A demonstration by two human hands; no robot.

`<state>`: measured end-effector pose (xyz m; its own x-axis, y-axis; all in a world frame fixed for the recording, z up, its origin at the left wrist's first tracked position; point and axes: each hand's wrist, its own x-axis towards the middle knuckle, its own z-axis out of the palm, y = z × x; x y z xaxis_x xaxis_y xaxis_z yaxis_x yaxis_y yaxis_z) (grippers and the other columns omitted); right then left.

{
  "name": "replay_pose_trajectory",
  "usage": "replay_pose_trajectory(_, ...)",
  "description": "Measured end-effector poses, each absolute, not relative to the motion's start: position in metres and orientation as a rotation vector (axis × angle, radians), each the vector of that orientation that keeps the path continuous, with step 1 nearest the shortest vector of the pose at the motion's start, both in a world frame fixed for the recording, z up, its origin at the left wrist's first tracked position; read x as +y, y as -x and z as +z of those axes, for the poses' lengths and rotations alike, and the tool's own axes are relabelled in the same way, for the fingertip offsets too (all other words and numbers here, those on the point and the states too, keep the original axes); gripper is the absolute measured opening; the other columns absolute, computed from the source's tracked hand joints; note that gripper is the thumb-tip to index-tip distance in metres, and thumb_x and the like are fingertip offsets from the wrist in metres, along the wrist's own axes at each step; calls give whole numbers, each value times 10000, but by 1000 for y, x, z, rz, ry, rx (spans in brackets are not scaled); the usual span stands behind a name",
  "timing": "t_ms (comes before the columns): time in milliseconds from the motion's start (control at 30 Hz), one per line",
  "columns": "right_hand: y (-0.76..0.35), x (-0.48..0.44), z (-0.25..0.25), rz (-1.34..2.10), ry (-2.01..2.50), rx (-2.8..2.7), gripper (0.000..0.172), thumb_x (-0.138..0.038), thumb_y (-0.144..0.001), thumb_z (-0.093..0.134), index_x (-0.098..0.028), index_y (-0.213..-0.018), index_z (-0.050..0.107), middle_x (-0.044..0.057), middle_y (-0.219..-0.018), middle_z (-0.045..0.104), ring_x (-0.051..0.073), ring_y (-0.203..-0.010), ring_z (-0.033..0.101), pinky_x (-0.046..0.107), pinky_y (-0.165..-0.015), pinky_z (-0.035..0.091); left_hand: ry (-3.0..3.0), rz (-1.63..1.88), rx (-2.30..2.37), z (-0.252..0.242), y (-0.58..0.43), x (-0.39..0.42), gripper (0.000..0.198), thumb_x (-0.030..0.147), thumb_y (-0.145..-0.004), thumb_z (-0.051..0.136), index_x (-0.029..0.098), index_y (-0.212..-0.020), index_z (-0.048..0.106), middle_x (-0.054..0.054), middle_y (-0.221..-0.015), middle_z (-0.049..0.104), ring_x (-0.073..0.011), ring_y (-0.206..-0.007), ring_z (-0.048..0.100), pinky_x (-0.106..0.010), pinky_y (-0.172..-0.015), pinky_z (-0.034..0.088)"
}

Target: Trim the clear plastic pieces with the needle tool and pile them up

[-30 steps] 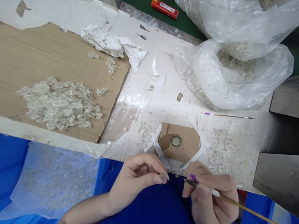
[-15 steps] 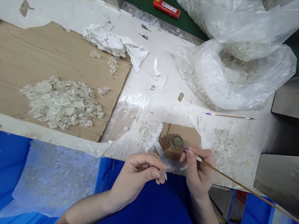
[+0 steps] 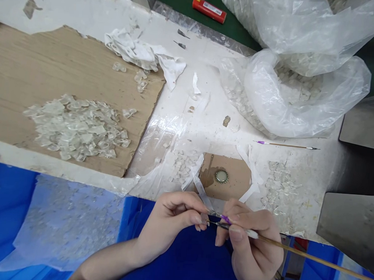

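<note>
My right hand (image 3: 250,248) is shut on a slim wooden-handled pick (image 3: 294,251) with a white grip and a purple band. Its metal tip reaches my left hand (image 3: 173,227) at the fingertips. Those fingers are curled against the thumb, and I cannot make out anything small between them. Just above my hands, a round metal bezel with a crimped rim (image 3: 222,176) lies on a small cardboard piece (image 3: 235,178), untouched. White strips of tape (image 3: 200,186) hold the cardboard down. Loose clear chips (image 3: 184,167) lie on either side of it.
A second pick (image 3: 283,144) lies to the right. Farther off are a heap of clear chips (image 3: 77,128) on a cardboard sheet (image 3: 53,66), bulging plastic bags of chips (image 3: 292,95), a white cloth (image 3: 141,56), a red lighter (image 3: 209,9) and a blue crate (image 3: 60,229).
My right hand has come down and left from beside the bezel, bringing the pick's tip to my left fingertips. My left hand has barely moved.
</note>
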<state>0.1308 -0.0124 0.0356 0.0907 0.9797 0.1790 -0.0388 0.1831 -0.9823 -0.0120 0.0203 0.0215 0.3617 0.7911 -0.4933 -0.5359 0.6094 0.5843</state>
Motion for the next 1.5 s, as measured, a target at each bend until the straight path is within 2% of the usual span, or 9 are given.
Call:
replay_pose_trajectory(567,-133,-13,36,1024,1080,-1250,168,-149,-1024,485,-220,-1110,610,-25,-614,615,134,-484,534,292,-521,485,-406,862,865,21,14,19,232,385,-662,952,191,-669,823,-19,-534,723,-119,-457,632,-211,-472,548)
replay_pose_trajectory(1133,-134,-10,40,985,1125,-1357,144,-176,-1031,476,-235,-1092,592,-28,-590,588,141,-477,523,280,-482,459,-448,882,895,20,16,17,166,336,-654,961,232,-672,833,-19,-592,760,-121,-515,663,-185,-504,552)
replay_pose_trajectory(1500,-136,-12,37,957,1121,-1423,194,-166,-1009,488,-240,-1156,592,-14,-638,604,159,-486,530,312,-485,487,-615,952,932,24,16,19,120,276,-672,952,237,-691,841,-47,-627,770,-173,-579,720,-228,-544,602)
